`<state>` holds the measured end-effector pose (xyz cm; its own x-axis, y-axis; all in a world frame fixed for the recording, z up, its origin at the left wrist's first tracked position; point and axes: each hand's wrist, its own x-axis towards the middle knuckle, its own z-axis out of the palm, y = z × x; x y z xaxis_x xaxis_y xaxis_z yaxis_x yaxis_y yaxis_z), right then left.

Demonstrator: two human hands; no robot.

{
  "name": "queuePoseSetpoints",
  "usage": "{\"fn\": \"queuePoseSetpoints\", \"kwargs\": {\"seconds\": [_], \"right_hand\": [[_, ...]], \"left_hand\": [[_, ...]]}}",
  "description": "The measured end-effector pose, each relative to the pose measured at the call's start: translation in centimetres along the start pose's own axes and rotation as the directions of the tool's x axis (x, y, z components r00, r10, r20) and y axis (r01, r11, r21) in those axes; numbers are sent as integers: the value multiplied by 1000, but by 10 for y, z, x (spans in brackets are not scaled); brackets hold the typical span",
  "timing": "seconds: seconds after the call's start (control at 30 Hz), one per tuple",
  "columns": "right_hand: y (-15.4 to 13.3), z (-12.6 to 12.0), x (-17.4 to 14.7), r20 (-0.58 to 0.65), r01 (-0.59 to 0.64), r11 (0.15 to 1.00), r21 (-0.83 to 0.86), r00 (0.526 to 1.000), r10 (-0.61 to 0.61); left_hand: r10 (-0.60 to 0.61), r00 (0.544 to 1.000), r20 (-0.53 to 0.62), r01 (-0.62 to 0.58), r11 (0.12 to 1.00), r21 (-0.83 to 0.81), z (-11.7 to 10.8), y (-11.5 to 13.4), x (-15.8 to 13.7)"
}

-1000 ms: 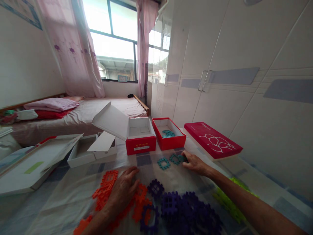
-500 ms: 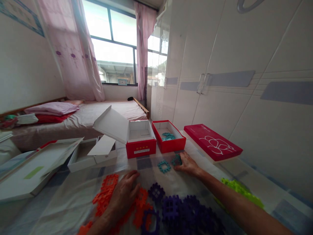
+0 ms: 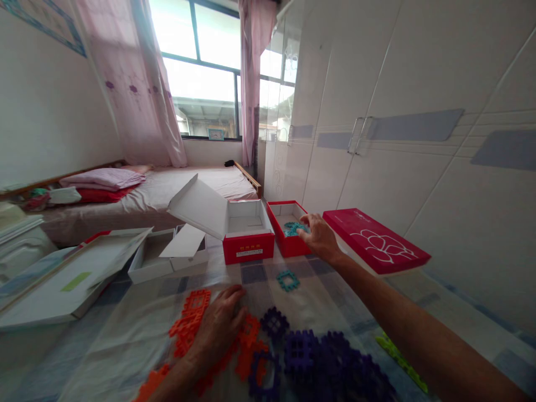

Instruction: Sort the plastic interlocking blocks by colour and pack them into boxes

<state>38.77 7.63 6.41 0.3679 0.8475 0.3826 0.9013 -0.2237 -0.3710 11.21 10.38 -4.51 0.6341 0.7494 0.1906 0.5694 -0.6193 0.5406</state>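
My left hand rests on orange interlocking plastic pieces, its fingers stretched out and slightly spread. My right hand is over the right side of an open red box. Its bent fingers and thumb are around a teal plastic piece, partly hidden by them and hard to separate from other teal pieces in the box. A square teal frame piece lies on the cloth in front of the box. Dark purple pieces are heaped to the right of the orange ones.
Another open red-and-white box stands left of the teal pieces' box. A crimson lid lies to the right. White open boxes sit at left. Green pieces are partly behind my right forearm. A bed and wardrobe stand beyond.
My right hand has moved from the cloth, where it gripped a teal piece, up and over the red box. My left hand stays on the orange pieces. The view has shifted slightly.
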Motion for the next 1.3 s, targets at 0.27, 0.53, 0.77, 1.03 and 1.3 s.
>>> {"fn": "queuePoseSetpoints", "kwargs": {"seconds": [0.27,0.53,0.77,1.03,1.3], "right_hand": [[0,59,-80,372,175,980,-96,919,-127],[7,26,-50,101,65,997,-47,993,-60],[29,17,4,-13,114,936,-334,992,-125],[51,38,-8,41,203,921,-332,979,-201],[82,2,-41,55,217,907,-360,976,-212]], "left_hand": [[22,1000,-7,-22,1000,18,2,-3,0],[50,998,-47,-49,999,21,8,-11,2],[49,997,-61,-47,998,42,11,-16,4],[48,997,-63,-44,997,68,15,-22,5],[56,997,-51,-54,998,41,16,-25,6]]}}
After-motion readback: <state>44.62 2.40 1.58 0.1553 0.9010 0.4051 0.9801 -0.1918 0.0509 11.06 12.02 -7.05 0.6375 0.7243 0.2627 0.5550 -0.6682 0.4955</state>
